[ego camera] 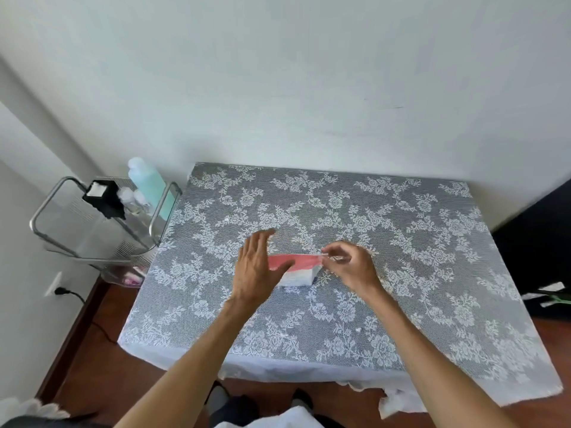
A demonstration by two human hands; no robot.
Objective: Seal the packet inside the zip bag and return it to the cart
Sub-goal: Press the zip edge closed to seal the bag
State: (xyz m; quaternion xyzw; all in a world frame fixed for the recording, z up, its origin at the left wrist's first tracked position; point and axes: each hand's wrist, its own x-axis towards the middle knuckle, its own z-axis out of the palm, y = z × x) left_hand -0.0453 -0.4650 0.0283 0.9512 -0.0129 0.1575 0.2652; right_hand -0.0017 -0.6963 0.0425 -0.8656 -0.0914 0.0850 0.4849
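Observation:
A red and white packet [301, 268] lies in a clear zip bag on the lace-covered table [401, 230], near the middle. My left hand [258, 265] lies flat, fingers spread, over the packet's left end. My right hand [349, 262] pinches the bag's clear edge at the packet's right end between thumb and fingertips. The metal cart [92, 223] stands to the left of the table, against the wall.
On the cart's top shelf sit a pale green bottle [151, 183], a black box with white contents [103, 196] and small clear bottles. A pink item lies on a lower shelf. A wall socket with a black cord is at lower left. Dark furniture stands at right.

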